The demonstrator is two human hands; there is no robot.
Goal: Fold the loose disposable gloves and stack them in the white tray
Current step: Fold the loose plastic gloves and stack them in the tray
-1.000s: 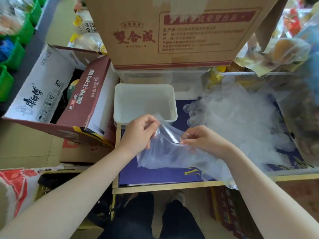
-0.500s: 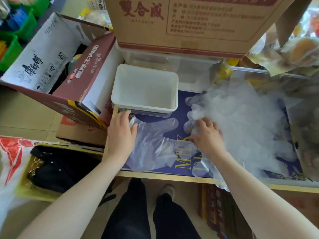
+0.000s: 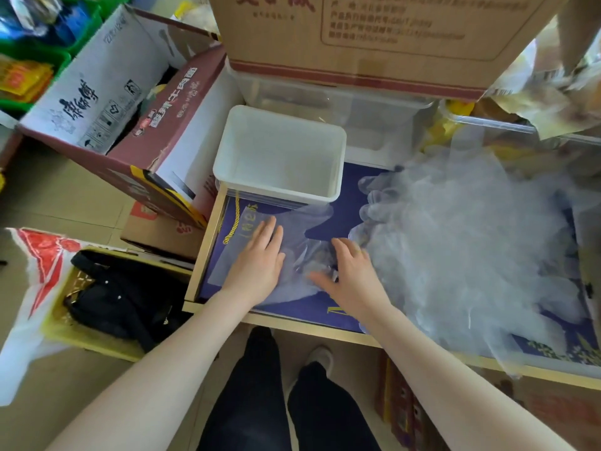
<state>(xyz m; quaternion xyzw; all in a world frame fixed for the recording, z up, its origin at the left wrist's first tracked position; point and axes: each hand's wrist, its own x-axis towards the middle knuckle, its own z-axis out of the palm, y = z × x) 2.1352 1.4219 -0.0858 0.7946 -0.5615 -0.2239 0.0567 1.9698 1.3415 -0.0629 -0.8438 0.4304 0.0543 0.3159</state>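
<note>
One clear disposable glove (image 3: pixel 300 236) lies flat on the dark blue surface (image 3: pixel 341 219), its fingers pointing toward the white tray (image 3: pixel 338 167) just behind it. My left hand (image 3: pixel 257 262) rests palm down on the glove's left part, fingers spread. My right hand (image 3: pixel 351 275) lies palm down on its right, crumpled part. A big loose pile of clear gloves (image 3: pixel 471 249) covers the surface to the right of my right hand. The tray looks empty.
A brown cardboard box (image 3: pixel 357 37) stands behind the tray on a clear plastic bin (image 3: pixel 383 109). An open maroon carton (image 3: pixel 107 102) sits at the left. A black bag (image 3: pixel 123 297) lies in a yellow crate on the floor. The wooden front edge (image 3: pixel 309 327) runs below my wrists.
The glove I held up a second ago now lies flat on the blue surface. Both hands have moved closer together onto it, the right one coming off the pile.
</note>
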